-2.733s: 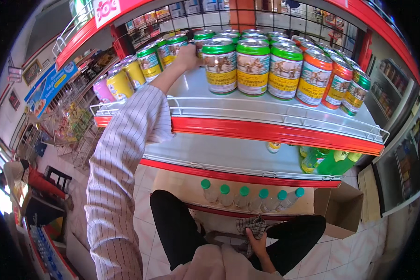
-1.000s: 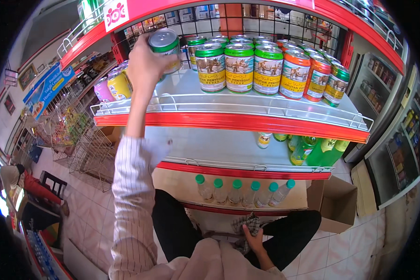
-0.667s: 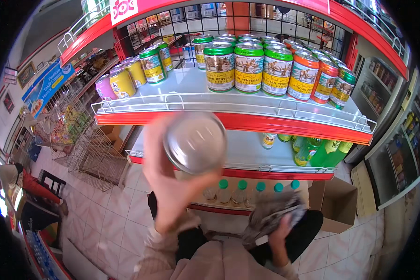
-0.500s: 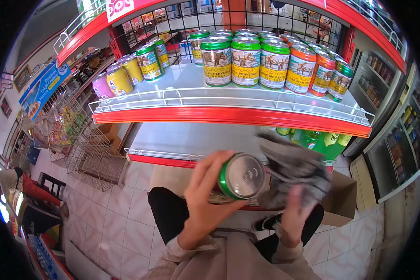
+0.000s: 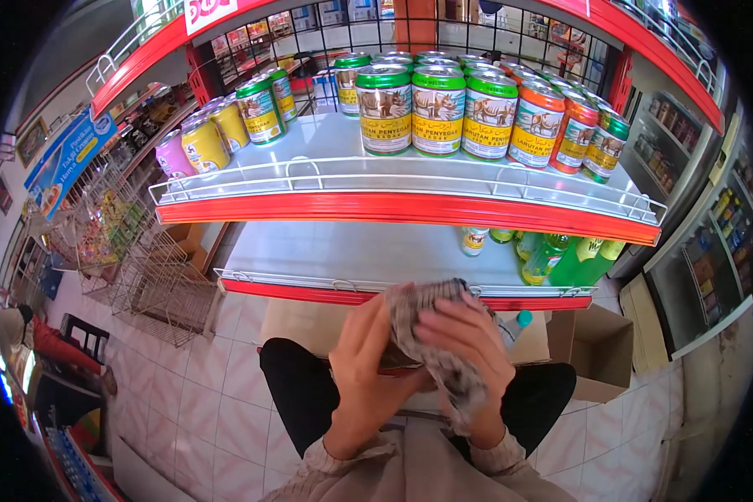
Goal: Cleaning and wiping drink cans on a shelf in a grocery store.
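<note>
My left hand (image 5: 364, 368) is wrapped round a drink can, which is almost wholly hidden now. A grey checked cloth (image 5: 406, 318) lies over the can's top. Pressing on the cloth from the right is my right hand (image 5: 470, 339), its fingers bent across the fabric and part of it hanging below the palm. Both hands are in front of the lower shelf (image 5: 309, 251). On the shelf above stand rows of similar cans (image 5: 437, 117) with green or orange rims and yellow-and-white labels.
Yellow cans (image 5: 205, 146) and a pink can (image 5: 174, 156) stand at the upper shelf's left end. Green bottles (image 5: 548, 258) and a small can (image 5: 474, 242) are on the lower shelf. A cardboard box (image 5: 598, 351) sits right, wire baskets (image 5: 155, 284) left. White wire rails edge the shelves.
My right hand has brought the cloth leftward onto the can, covering its lid. My left hand stays round the can. The small can and bottles on the lower shelf have come into clearer view.
</note>
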